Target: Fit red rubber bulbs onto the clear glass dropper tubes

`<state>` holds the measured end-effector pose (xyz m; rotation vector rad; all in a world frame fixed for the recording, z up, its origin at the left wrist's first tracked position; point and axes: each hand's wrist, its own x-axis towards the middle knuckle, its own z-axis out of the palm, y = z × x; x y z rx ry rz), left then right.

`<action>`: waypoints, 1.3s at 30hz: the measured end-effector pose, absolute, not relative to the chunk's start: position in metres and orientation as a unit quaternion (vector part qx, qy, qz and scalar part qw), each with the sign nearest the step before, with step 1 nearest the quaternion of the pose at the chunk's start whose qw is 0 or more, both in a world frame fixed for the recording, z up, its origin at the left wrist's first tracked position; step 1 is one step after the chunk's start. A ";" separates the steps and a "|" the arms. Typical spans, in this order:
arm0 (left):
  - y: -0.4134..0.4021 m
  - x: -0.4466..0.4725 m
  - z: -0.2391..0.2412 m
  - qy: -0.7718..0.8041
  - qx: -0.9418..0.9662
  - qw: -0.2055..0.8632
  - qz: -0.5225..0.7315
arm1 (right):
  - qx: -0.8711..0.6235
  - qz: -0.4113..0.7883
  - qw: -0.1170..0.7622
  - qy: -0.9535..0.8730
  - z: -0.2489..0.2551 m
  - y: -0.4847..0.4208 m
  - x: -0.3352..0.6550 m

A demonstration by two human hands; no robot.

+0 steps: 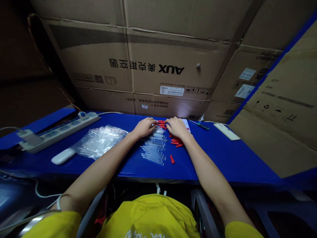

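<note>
Thin clear glass tubes [153, 152] lie side by side in a loose row on the blue table. My left hand [145, 127] is at the far left end of the row, fingers curled together; a small glint shows at the fingertips, too small to name. Across from it my right hand [176, 127] bends over the red rubber bulbs [176, 142], its fingers curled and their tips partly hidden. More red bulb ends [161, 123] show between the two hands. One single red bulb [172, 159] lies apart, nearer me, right of the tubes.
Clear plastic bags [102, 140] lie left, beside a white rounded device [63, 156] and a power strip [61, 130]. A screwdriver [203, 126] and a pale phone-like slab [226, 131] are at right. Cardboard [148, 49] walls the back and right side.
</note>
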<state>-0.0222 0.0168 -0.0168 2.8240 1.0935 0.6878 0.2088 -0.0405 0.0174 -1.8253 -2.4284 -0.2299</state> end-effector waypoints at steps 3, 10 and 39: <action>0.018 -0.022 -0.019 0.366 0.902 0.008 0.230 | -0.596 -0.076 0.035 -0.798 0.015 -0.040 0.199; 0.017 -0.021 -0.022 0.376 0.893 0.009 0.248 | -0.590 -0.078 0.020 -0.804 0.010 -0.039 0.186; 0.008 -0.015 -0.016 0.342 0.903 0.029 0.258 | -0.518 -0.128 0.208 -0.820 0.021 -0.051 0.194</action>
